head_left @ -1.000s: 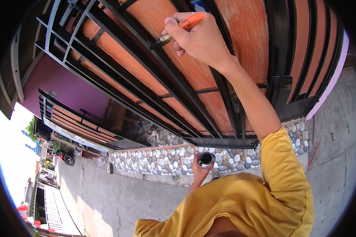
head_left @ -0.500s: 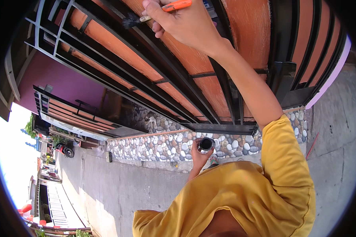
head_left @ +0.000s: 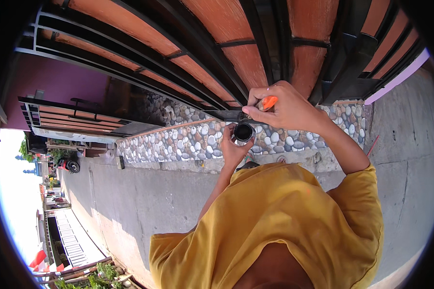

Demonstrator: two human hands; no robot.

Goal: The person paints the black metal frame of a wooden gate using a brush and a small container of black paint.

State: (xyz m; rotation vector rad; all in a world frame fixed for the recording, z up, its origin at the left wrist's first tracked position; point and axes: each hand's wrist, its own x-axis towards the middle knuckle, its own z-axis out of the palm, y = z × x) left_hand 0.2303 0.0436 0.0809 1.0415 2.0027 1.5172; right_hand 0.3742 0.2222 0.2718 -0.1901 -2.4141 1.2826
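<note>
My left hand (head_left: 234, 150) is wrapped round a small can of black paint (head_left: 244, 132), held upright in front of my body. Just above the can and to its right, my right hand (head_left: 287, 110) grips a paintbrush (head_left: 269, 102) by its orange handle. The bristles point down toward the can's rim; whether they touch the paint is hard to tell. Beyond both hands rises a metal gate (head_left: 202, 43) with black bars and orange-brown wood-like panels.
A strip of pebble-patterned paving (head_left: 178, 144) runs along the gate's foot, bordering the grey concrete road (head_left: 144, 192). At left stand a second, lower gate (head_left: 77, 115), a purple wall (head_left: 58, 86) and a parked motorcycle (head_left: 71, 165). A grey block (head_left: 120, 162) sits by the paving.
My right hand has come down from the upper gate bars to the can, bringing the brush with it. My left hand still holds the can. The view has shifted slightly.
</note>
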